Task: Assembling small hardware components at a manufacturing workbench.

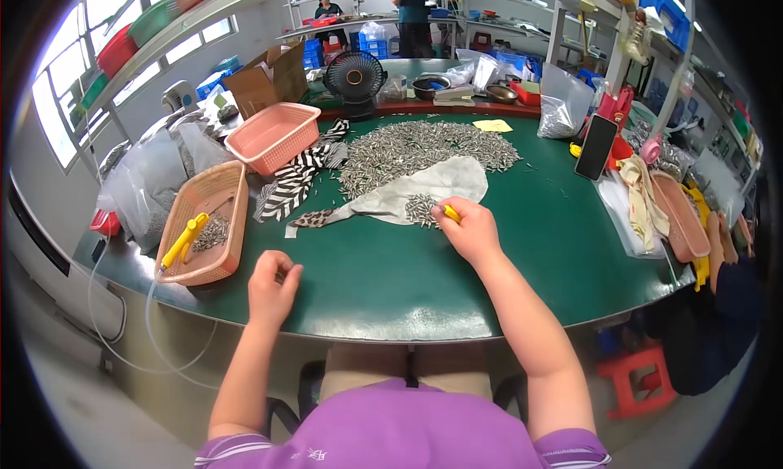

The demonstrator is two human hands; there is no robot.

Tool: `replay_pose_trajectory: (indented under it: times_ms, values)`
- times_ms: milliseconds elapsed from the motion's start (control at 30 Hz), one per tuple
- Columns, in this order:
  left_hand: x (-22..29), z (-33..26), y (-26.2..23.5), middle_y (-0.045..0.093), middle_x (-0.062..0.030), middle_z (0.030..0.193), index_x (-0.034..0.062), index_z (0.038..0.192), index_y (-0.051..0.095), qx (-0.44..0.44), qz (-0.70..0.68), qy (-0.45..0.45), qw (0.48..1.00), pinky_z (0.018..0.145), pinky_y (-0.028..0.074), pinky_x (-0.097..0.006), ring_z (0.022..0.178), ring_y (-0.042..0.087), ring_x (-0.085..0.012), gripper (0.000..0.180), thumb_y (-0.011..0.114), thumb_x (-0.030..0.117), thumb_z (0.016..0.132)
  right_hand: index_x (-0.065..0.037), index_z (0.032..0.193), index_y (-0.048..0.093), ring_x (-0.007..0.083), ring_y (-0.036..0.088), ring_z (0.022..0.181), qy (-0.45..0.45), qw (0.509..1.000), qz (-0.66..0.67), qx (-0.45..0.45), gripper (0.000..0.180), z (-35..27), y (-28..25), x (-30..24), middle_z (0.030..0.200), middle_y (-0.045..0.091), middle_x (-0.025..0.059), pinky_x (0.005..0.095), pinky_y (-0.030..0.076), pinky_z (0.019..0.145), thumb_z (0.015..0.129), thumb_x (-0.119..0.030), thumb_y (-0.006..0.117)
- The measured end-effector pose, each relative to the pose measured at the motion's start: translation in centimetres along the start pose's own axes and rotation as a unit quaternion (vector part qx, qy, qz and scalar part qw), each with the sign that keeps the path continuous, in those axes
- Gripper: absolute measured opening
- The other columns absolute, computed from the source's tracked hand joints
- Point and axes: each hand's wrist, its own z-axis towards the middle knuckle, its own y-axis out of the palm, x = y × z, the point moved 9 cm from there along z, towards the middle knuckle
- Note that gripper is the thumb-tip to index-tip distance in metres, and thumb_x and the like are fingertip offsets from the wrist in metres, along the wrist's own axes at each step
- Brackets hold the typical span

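Note:
My right hand (471,231) is closed round a small yellow object (451,214), whose kind I cannot make out. Its fingers are at a small pile of short metal pins (421,210) lying on a pale crumpled cloth (457,181). Just beyond the cloth spreads a large heap of the same small metal parts (424,147). My left hand (273,285) is held over the near left part of the green table (375,281), apart from the cloth. Its fingers are curled in, and whatever they may hold is hidden.
At the left, a pink basket (236,216) holds metal parts and a yellow air gun (184,241) with a hose. Another pink basket (273,136), a striped cloth (300,175) and a black fan (355,79) stand behind. A phone (596,147) leans at the right; a person sits beyond.

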Motion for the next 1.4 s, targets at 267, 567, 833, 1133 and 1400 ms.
replay_pose_trajectory:
  times_ms: [267,567,833,1133,1400]
  values:
    - [0.0,0.1,0.1,0.052,-0.0064,0.072,0.0010,0.081,0.056,-0.011,-0.042,0.008,0.999,0.056,0.043,-0.026,0.060,0.051,-0.0142,0.015,0.070,0.005,0.082,-0.010,0.089,0.068,0.0310,0.065,0.075,-0.002,0.998,-0.020,0.053,0.024,0.9,-1.2,1.7,0.082,0.068,0.0110,0.0380,0.051,0.065,0.086,-0.033,0.067]
    - [-1.6,-0.2,-0.5,0.051,-0.0011,0.072,0.0001,0.083,0.056,0.007,-0.119,-0.021,0.993,0.060,0.040,-0.023,0.064,0.046,-0.0085,0.012,0.067,0.006,0.086,-0.010,0.088,0.068,0.0313,0.065,0.076,-0.034,0.997,-0.030,0.064,0.025,0.8,-1.3,1.0,0.083,0.068,0.0113,0.0382,0.050,0.065,0.086,-0.034,0.067]
    - [-3.9,-0.3,0.7,0.053,0.0017,0.074,0.0026,0.087,0.056,-0.014,-0.240,-0.084,0.967,0.058,0.040,-0.019,0.064,0.049,-0.0058,0.014,0.059,0.013,0.095,-0.009,0.088,0.068,0.0307,0.065,0.074,-0.010,1.000,0.000,0.023,0.025,0.7,-0.5,1.0,0.081,0.067,0.0113,0.0379,0.050,0.065,0.086,-0.034,0.067]
    - [-4.1,-0.8,0.0,0.046,0.0033,0.065,0.0053,0.076,0.049,-0.008,-0.151,-0.052,0.987,0.053,0.034,-0.020,0.059,0.042,-0.0045,0.026,0.057,0.019,0.097,-0.009,0.089,0.068,0.0301,0.065,0.074,-0.019,0.999,0.004,0.028,0.023,0.4,-0.4,0.5,0.081,0.067,0.0110,0.0371,0.050,0.065,0.086,-0.032,0.067]
    - [-3.4,-0.2,1.1,0.053,-0.0007,0.077,0.0043,0.088,0.050,-0.045,-0.257,-0.084,0.962,0.061,0.042,-0.020,0.066,0.050,-0.0078,0.008,0.057,0.004,0.094,-0.009,0.089,0.068,0.0299,0.065,0.074,-0.005,1.000,-0.007,0.012,0.025,0.3,0.0,0.7,0.082,0.067,0.0111,0.0365,0.051,0.065,0.085,-0.034,0.068]
